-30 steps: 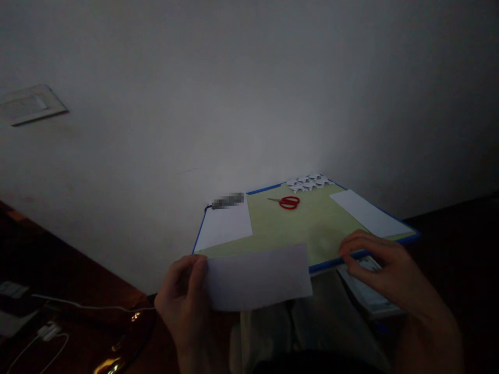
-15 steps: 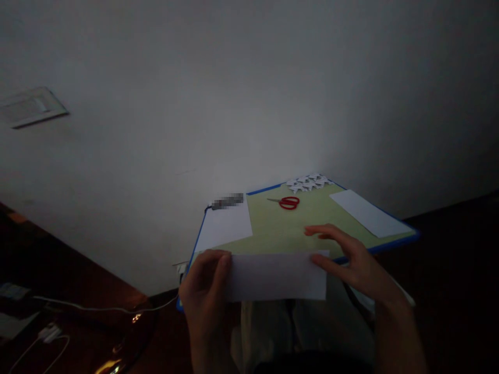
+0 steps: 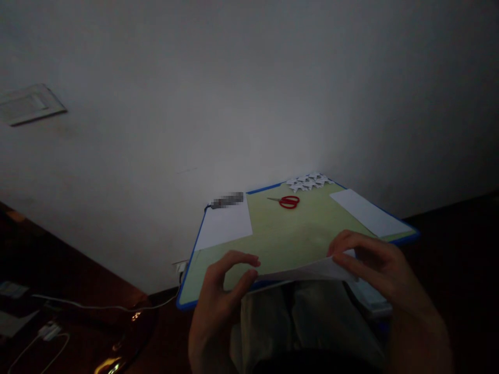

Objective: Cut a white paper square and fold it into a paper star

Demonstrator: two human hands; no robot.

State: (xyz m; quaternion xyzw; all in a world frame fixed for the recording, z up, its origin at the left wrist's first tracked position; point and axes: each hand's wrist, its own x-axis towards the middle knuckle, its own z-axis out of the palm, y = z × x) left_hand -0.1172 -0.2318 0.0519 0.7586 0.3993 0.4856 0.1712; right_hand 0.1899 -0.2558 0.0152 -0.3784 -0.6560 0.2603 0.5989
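A white strip of paper (image 3: 312,271) hangs above the near edge of the green table, tilted so that it shows as a thin, slightly bent band. My right hand (image 3: 374,267) pinches its right end between thumb and fingers. At the other end is my left hand (image 3: 226,288), thumb and index finger parted in a C shape. The left thumb tip lies close to the strip's end; whether it touches the paper I cannot tell. Farther back lie red-handled scissors (image 3: 288,202), their blades pointing left.
The table (image 3: 280,234) has a blue rim and stands against a wall. White sheets lie at its left (image 3: 226,226) and right (image 3: 370,213). Several folded white paper pieces (image 3: 310,182) sit at the back. A pale cable (image 3: 89,307) runs across the lower left.
The paper strip has tipped from facing me to nearly edge-on. My right hand has closed on its right end and moved slightly right; my left fingers have loosened from the left end.
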